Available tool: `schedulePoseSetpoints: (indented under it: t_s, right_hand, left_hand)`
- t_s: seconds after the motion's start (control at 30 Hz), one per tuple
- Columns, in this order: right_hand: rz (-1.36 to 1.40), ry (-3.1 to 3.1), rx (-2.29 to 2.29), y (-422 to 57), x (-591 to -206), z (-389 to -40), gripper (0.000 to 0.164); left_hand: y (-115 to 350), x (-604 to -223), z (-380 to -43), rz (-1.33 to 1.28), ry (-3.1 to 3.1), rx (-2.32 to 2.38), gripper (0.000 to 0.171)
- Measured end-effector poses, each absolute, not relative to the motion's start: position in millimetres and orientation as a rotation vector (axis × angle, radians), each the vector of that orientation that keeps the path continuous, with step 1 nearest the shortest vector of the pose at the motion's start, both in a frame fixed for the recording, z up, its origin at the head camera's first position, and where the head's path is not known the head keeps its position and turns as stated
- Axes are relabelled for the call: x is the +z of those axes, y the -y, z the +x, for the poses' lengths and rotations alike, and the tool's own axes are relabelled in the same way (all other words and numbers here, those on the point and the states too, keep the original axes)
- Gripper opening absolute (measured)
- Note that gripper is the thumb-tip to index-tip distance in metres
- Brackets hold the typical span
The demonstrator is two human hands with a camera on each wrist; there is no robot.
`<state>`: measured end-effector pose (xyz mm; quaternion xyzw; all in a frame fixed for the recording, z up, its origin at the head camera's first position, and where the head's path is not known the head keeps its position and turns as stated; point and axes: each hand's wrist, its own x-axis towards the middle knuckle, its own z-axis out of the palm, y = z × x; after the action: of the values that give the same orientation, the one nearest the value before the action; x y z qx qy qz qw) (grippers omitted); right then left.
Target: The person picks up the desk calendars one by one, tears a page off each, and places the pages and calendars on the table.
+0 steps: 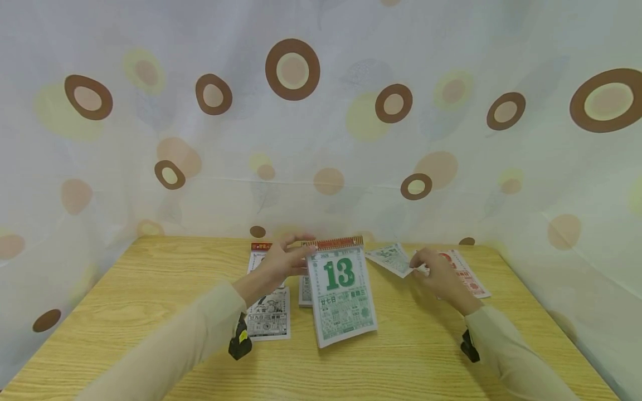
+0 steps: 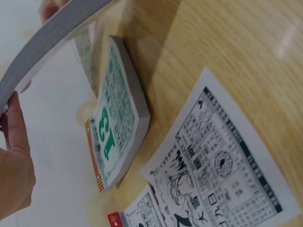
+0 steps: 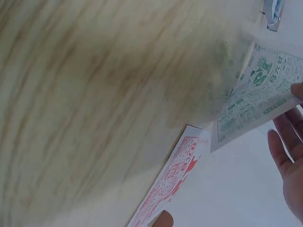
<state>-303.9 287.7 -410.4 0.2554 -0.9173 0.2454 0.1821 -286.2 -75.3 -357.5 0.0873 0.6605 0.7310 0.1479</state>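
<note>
We held the calendar pad point(image 1: 343, 295) upright by its top binding with our left hand point(image 1: 281, 265), mid-table, while our right hand point(image 1: 437, 273) pinched a torn green page point(image 1: 393, 258) toward the far right edge.

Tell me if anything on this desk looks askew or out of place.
Torn-off calendar pages lie scattered. A green page, pinched by the right hand, sits skewed; a red page lies beside it, black-printed pages left. The left hand holds the calendar pad tilted up.
</note>
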Motion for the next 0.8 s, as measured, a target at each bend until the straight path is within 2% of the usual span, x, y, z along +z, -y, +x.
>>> schedulePoseSetpoints:
  t_s: [0.37,0.8]
  right_hand:
    - [0.845,2.644,0.602,-283.0,-418.2,-300.8,0.024]
    - [0.831,2.78,0.562,-283.0,-421.7,-298.5,0.037]
  left_hand:
    - [63.1,-367.9,-271.1,0.301,-1.755,2.089,0.041]
    - [45.9,-376.9,-246.1,0.296,-1.595,2.091,0.051]
